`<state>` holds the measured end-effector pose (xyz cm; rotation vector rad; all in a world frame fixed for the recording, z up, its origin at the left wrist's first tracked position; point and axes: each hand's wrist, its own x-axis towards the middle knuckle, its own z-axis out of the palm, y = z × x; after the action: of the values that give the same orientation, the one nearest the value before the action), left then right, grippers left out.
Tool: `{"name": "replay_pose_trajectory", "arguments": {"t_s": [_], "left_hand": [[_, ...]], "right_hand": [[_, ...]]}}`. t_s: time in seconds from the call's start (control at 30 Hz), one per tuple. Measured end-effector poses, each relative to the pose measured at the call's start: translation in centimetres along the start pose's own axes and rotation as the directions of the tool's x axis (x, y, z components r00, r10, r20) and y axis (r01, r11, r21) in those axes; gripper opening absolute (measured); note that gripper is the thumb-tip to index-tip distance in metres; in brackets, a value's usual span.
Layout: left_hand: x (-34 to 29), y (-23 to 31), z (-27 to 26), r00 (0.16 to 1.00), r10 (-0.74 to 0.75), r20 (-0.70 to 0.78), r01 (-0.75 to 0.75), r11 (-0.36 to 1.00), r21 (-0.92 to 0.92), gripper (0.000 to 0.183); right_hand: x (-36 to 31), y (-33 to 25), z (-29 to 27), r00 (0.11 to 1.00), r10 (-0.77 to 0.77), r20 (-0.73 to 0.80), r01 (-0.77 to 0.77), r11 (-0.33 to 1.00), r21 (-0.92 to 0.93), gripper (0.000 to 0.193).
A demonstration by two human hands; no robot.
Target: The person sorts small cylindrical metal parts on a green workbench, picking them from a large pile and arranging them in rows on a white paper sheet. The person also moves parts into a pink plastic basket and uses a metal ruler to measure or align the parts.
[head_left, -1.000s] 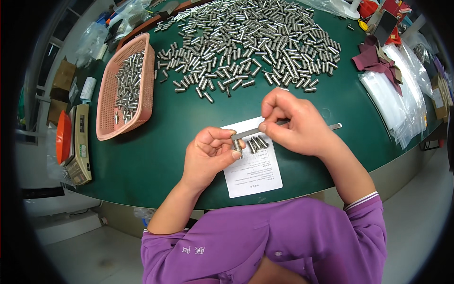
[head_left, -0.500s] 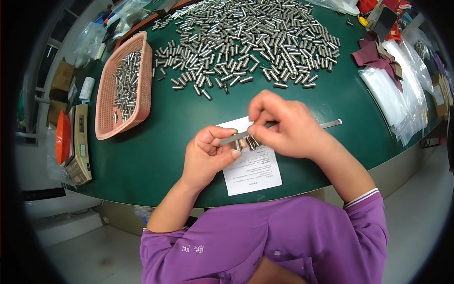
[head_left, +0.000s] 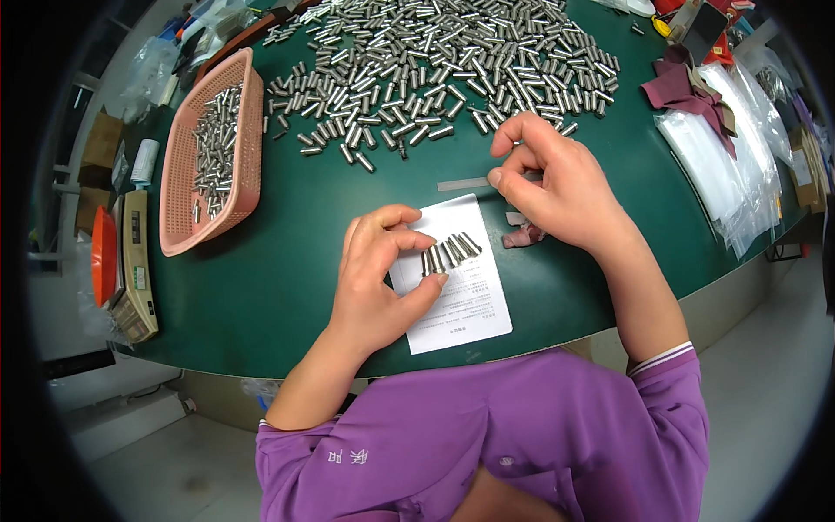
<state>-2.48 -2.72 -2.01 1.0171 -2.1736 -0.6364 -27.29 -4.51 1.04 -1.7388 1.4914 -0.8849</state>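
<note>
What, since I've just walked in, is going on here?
A person's left hand is at one end of a row of metal pins on a printed sheet. The right hand is at a thin metal strip; its grip is unclear. More pins lie in a pink basket and a large heap.

Over on the counter [head_left: 300, 204], a heap of pins [head_left: 435, 74] fills the frame's upper middle, a basket [head_left: 247, 152] just left. Below, a row of pins [head_left: 461, 249] lies on paper [head_left: 470, 317].

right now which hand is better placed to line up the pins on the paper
Likely the left hand: it's at those pins; the right hand is off the paper, by a metal strip.
</note>
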Motion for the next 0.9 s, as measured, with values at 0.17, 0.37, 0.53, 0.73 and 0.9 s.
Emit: {"name": "replay_pose_trajectory", "arguments": {"t_s": [0.17,0.37,0.53,0.73,0.9], "left_hand": [[0.0,0.0,0.4,0.996,-0.019,0.086,0.009,0.993,0.115,0.040],[-0.2,0.6,-0.4,0.987,-0.113,0.115,0.104,0.991,0.084,0.050],[-0.5,0.0,-1.6,0.977,-0.122,0.173,0.107,0.990,0.094,0.046],[-0.5,-0.1,-1.5,0.975,-0.122,0.184,0.105,0.989,0.099,0.039],[-0.4,0.0,-1.3,0.976,-0.100,0.193,0.082,0.992,0.099,0.037]], "right_hand": [[0.0,-0.1,0.2,1.000,0.004,0.030,-0.003,0.999,-0.048,0.025],[-0.1,0.0,0.2,0.998,0.040,0.040,-0.038,0.999,-0.035,0.025],[0.0,-0.1,0.3,0.998,0.046,0.049,-0.043,0.997,-0.057,0.025],[0.0,-0.1,0.4,0.997,0.043,0.071,-0.037,0.997,-0.075,0.025],[0.0,0.1,0.5,0.997,0.030,0.069,-0.025,0.998,-0.060,0.025]]}}
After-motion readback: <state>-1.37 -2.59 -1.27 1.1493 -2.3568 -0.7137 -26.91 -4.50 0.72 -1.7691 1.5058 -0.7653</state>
